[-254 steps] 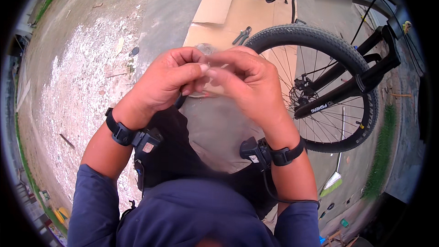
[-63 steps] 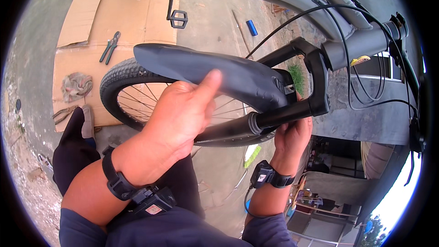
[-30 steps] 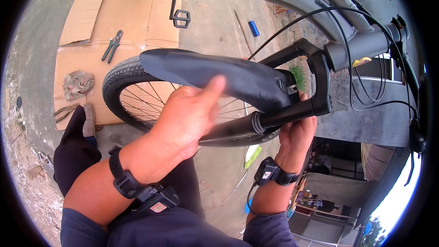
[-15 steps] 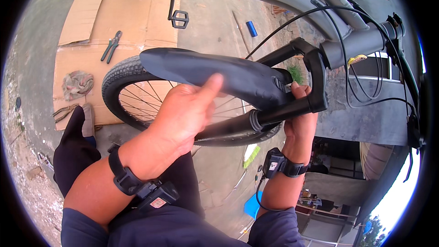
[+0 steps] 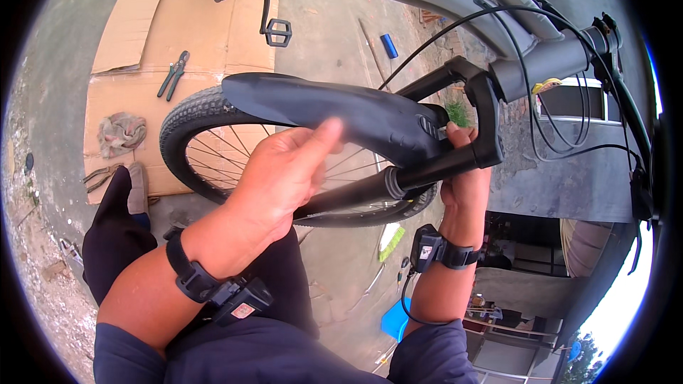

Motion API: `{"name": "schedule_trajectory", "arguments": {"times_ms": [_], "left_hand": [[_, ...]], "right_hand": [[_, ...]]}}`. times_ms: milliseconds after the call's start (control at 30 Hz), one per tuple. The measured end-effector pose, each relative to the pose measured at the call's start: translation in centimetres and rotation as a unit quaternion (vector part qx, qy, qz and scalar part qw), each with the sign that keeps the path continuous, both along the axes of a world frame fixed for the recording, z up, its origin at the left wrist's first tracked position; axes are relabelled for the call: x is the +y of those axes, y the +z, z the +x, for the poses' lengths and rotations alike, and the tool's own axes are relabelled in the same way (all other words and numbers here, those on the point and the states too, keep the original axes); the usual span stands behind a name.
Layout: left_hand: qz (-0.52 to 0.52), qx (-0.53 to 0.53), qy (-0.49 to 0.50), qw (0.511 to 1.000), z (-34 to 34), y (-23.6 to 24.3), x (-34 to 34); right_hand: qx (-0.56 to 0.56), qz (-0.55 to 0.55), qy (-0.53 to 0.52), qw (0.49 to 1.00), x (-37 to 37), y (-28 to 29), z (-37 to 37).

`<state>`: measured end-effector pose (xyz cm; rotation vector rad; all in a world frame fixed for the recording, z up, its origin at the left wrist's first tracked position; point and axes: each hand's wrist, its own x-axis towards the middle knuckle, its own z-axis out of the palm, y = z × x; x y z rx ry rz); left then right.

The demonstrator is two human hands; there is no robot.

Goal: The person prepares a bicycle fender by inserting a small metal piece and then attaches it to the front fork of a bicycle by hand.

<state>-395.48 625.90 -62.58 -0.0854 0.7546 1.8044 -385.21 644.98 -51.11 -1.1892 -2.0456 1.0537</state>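
Observation:
A black plastic mudguard (image 5: 313, 103) lies over the front tyre (image 5: 186, 128) of a grey bicycle, its wide end toward the fork. My left hand (image 5: 288, 167) grips the mudguard's near edge, thumb against its outer face and the other fingers mostly hidden. My right hand (image 5: 464, 178) reaches behind the near leg of the black suspension fork (image 5: 434, 176). Its closed fingertips show beside the mudguard's fork end, next to the fork crown; the fork leg covers part of this hand. Slots show in the mudguard near those fingers.
Cardboard (image 5: 203, 35) covers the ground at left, bearing green-handled pliers (image 5: 173, 75), a crumpled rag (image 5: 121, 134) and a second pair of pliers (image 5: 101, 176). Cables (image 5: 530, 85) loop near the head tube. A pedal (image 5: 277, 32) juts out above. A blue cylinder (image 5: 388, 45) lies beyond the wheel.
The fork and frame front have shifted slightly left in view, and the right hand with them. The left hand has moved slightly left and down, still on the mudguard.

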Motion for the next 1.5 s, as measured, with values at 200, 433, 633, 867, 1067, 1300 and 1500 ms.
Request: {"name": "schedule_trajectory", "arguments": {"times_ms": [200, 433, 633, 867, 1067, 1300, 1500], "left_hand": [[0.0, -0.008, -0.001, 1.0, -0.1, -0.4, 0.0], [-0.004, -0.015, -0.003, 1.0, -0.1, -0.5, 0.0], [0.001, -0.02, -0.007, 1.0, 0.0, -0.6, 0.2], [0.002, -0.02, -0.015, 1.0, 0.2, -0.9, 0.3], [0.0, -0.018, -0.017, 1.0, 0.1, -0.7, 0.2], [-0.008, -0.016, -0.013, 1.0, 0.2, -0.6, -0.4], [-0.021, -0.016, 0.022, 0.999, 1.6, -0.9, -1.1]], "right_hand": [[-0.021, 0.005, 0.004, 1.0, 0.6, 0.0, 0.1], [-0.018, -0.019, 0.014, 1.0, 0.5, 0.3, 0.0], [-0.012, -0.026, 0.034, 0.999, 1.4, 0.4, 0.6], [-0.034, 0.009, 0.027, 0.999, 0.9, 0.4, 0.1], [-0.003, 0.001, 0.001, 1.0, 1.1, 0.0, -0.2], [-0.011, -0.042, -0.033, 0.998, 1.5, 0.4, 1.1], [0.148, -0.098, 0.024, 0.984, 1.6, 1.1, 5.6]]}}
